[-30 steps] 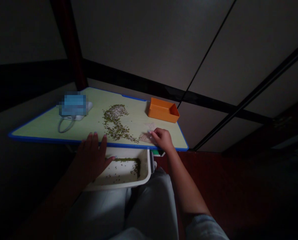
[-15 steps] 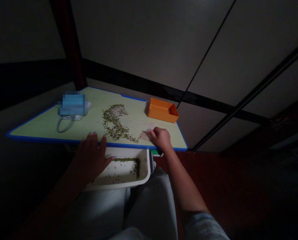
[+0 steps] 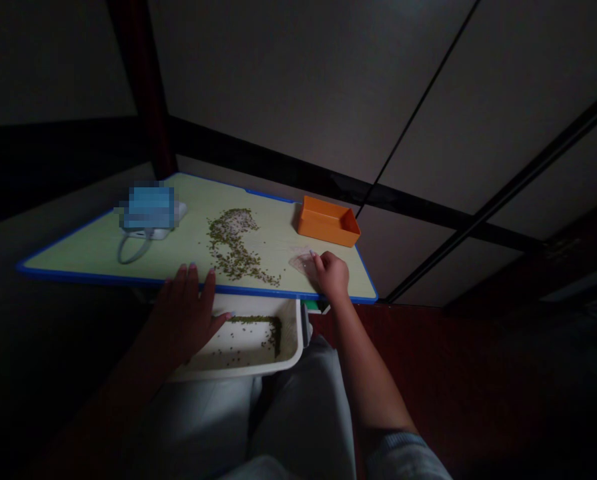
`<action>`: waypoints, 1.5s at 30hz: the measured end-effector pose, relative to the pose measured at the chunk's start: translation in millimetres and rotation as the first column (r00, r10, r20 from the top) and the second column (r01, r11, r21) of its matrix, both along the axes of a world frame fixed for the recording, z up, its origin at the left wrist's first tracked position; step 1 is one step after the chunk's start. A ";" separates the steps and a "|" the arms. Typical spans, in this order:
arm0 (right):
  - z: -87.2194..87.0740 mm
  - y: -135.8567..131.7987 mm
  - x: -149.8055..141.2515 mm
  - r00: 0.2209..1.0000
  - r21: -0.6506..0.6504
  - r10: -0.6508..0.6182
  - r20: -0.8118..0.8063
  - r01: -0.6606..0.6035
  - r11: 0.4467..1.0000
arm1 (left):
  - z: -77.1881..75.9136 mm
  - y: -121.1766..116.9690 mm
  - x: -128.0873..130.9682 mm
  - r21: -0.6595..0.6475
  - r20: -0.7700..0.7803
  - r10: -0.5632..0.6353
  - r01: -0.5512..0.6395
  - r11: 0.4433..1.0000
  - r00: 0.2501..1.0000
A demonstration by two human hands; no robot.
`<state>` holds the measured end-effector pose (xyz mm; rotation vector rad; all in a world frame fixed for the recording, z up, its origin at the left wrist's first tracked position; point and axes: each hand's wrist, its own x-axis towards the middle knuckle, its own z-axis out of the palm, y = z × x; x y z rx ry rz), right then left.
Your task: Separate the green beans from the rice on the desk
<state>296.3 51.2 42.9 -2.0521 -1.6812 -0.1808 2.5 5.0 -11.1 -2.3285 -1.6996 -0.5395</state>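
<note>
My left hand (image 3: 188, 313) lies with its fingers stretched out over the blue front edge of the pale green table (image 3: 193, 200), its thumb above a white tub (image 3: 301, 333). Near the right end of the table, my right hand (image 3: 333, 275) is closed, thumb and fingers pressed together. Beside its fingertips lies a pale pinkish patch (image 3: 301, 262); whether this is loose grains or thin clear plastic I cannot tell. Anything in the pinch is hidden. Between my hands spreads a pile of small green and pale grains (image 3: 234, 247).
An orange open box (image 3: 328, 228) stands at the right back of the table. A blurred-out blue device with a looped cable (image 3: 134, 252) is at the left. Dark green grains (image 3: 276, 333) lie in the tub below the table edge. Cupboard panels (image 3: 298, 87) rise behind.
My right hand has shifted slightly right and away from me, and the pale patch beside it has changed shape and position. My left hand has stayed in place.
</note>
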 end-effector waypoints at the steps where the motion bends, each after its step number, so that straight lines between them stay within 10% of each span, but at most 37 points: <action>1: -0.3 0.6 1.2 0.999 -0.001 0.016 -0.032 -0.016 1.000 | 0.1 -0.1 0.1 -0.001 0.000 0.002 -0.002 1.000 1.000; 15: 12.4 23.0 -13.4 0.967 -0.149 0.042 0.251 -0.004 0.989 | -5.0 1.2 -2.6 0.051 0.009 -0.022 0.021 0.998 1.000; 31: 21.5 69.6 -66.2 0.976 -0.192 0.127 0.177 -0.093 0.977 | -21.6 6.7 -12.1 0.131 0.039 -0.083 0.077 0.988 0.996; 40: 19.5 68.5 -39.4 0.986 -0.161 -0.016 0.168 0.043 0.986 | -18.8 4.6 -14.9 0.123 0.047 -0.111 0.105 0.987 0.993; 45: 19.7 66.0 -32.1 0.974 -0.183 0.140 0.176 -0.107 0.977 | -17.0 4.0 -15.3 0.131 0.001 -0.107 0.106 0.986 0.994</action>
